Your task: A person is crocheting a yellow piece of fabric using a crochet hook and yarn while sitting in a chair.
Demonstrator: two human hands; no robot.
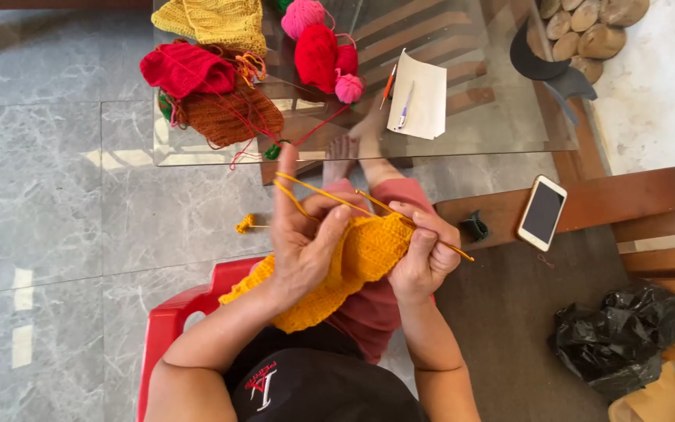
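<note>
I see the left hand (302, 242) lying on top of the mustard-yellow crocheted wool piece (353, 262), fingers closed on the cloth and the index finger raised straight up. One yellow yarn strand (294, 199) goes over this raised finger, I think to keep it tight. The right hand (425, 254) grips the right edge of the same piece and pinches a thin orange crochet hook (451, 246); its handle end sticks out to the right. The piece rests over the lap, above the red plastic stool (177, 312), so both hands can work close to the body.

On the glass table (494, 117) I count three knitted pieces: one yellow (216, 22), one red (185, 69), one rust-brown (232, 117). There are about four pink and red yarn balls (318, 55), though they overlap. One white paper sheet (419, 98) carries one pen, and one pencil lies just beside it. On the wooden bench lies one white smartphone (542, 212), and near it one black plastic bag (619, 336).
</note>
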